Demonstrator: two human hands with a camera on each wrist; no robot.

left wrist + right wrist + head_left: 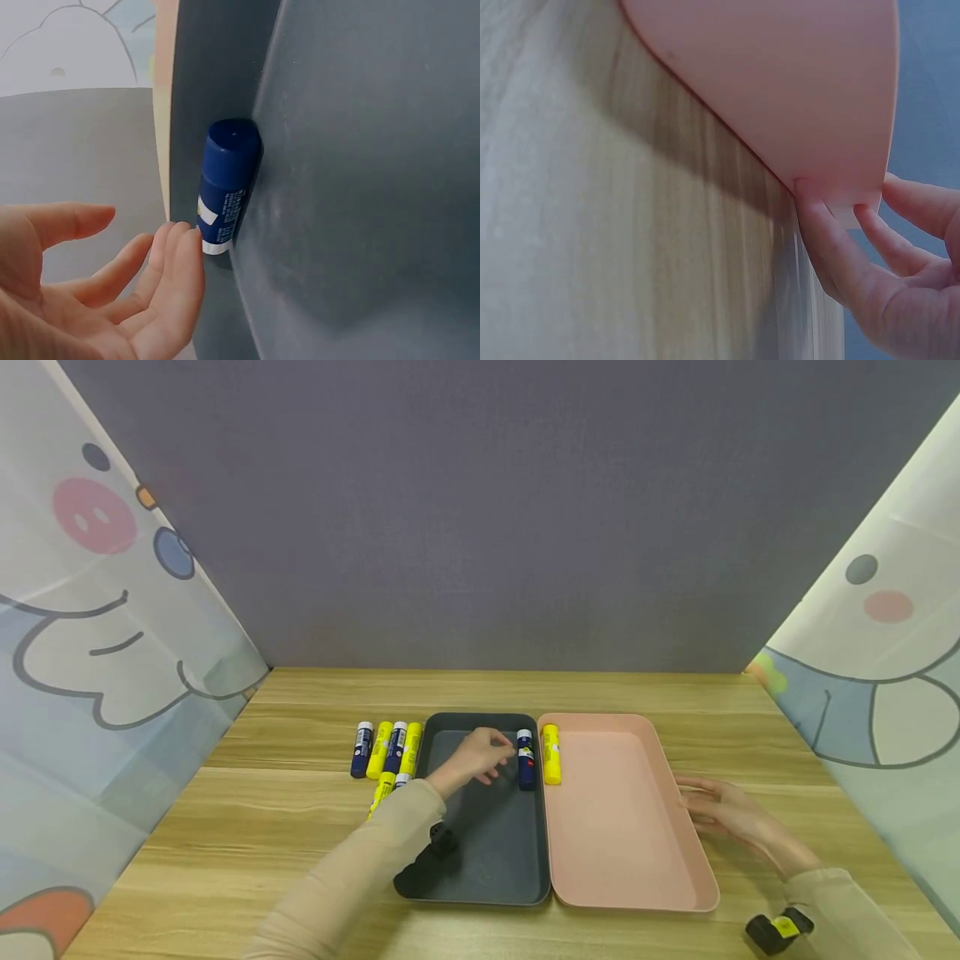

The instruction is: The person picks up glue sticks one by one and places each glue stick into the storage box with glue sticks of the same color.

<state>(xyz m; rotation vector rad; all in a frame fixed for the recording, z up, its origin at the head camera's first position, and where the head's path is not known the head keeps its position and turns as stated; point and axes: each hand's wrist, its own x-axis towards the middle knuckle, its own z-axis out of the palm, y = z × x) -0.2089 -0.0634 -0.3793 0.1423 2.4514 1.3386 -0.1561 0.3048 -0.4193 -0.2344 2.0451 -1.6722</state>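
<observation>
A dark blue glue stick [527,761] with a white end lies along the right wall of the dark grey tray [495,877]. My left hand [481,755] hovers over that tray just left of it, fingers loosely bent and holding nothing. In the left wrist view, the fingertips are close beside the white end of the glue stick [227,184]; whether they touch is unclear. My right hand [723,812] rests its fingertips on the outer right wall of the pink tray [795,90]. A yellow glue stick [551,754] lies along that tray's left wall.
Left of the dark tray, blue and yellow glue sticks [380,750] lie in a row on the wooden table [247,827], with others below partly hidden by my left sleeve. The two trays stand side by side. A grey panel [480,527] rises behind the table.
</observation>
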